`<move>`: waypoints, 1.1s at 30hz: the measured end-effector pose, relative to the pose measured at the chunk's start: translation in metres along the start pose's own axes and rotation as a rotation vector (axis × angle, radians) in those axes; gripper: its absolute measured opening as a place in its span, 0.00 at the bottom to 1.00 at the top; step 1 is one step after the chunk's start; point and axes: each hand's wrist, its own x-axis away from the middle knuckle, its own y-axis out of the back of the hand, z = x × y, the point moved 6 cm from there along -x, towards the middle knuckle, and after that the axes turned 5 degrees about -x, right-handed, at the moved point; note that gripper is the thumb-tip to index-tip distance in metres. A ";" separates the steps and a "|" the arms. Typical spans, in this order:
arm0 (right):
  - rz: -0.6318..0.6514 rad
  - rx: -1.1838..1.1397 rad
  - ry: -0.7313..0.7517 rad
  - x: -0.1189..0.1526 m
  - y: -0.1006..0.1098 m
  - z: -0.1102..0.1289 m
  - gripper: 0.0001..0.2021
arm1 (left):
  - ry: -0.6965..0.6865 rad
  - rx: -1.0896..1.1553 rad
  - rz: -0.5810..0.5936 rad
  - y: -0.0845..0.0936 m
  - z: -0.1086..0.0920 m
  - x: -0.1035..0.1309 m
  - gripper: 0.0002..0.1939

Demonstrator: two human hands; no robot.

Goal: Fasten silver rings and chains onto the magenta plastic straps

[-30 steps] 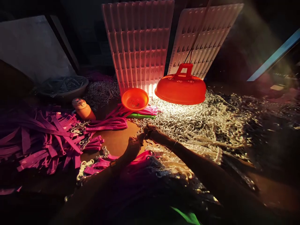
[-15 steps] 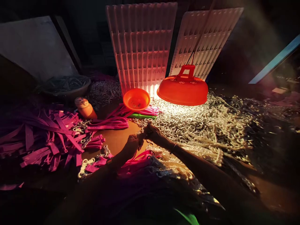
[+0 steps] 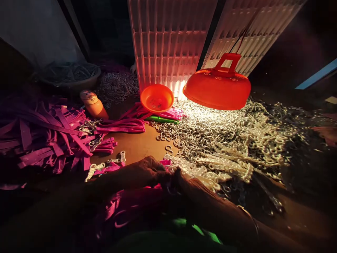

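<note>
My left hand (image 3: 150, 170) and my right hand (image 3: 187, 184) meet low in front of me, their fingers bent and drawn together. What lies between the fingertips is too dark to make out. Magenta straps (image 3: 123, 207) lie below and behind my hands. Just beyond my right hand spreads a big heap of pale metal rings (image 3: 223, 135), with clear strips of linked rings (image 3: 231, 165) at its near side. Beside my left forearm rests a short ring chain (image 3: 96, 170) among magenta pieces.
An orange lampshade (image 3: 219, 88) hangs low over the rings. Behind stand ribbed translucent panels (image 3: 171, 45). An orange bowl (image 3: 157, 98) sits on magenta straps and a green strip (image 3: 163, 119). On the left are an orange bottle (image 3: 94, 105), a magenta strap pile (image 3: 52, 130) and a wide basin (image 3: 89, 82).
Both hands have come down and closer to me, from the edge of the ring heap to above the straps. The camera view has tilted lower.
</note>
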 end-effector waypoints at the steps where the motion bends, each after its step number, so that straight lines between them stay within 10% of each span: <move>1: -0.013 0.052 -0.005 0.007 -0.003 -0.002 0.18 | 0.003 0.052 0.017 -0.006 0.007 0.000 0.17; 12: -0.095 0.115 0.005 0.049 -0.043 -0.038 0.22 | 0.037 0.274 0.048 -0.055 0.036 0.035 0.19; 33: 0.163 0.081 -0.037 0.026 -0.048 -0.020 0.28 | 0.016 0.616 -0.049 -0.062 0.075 0.024 0.20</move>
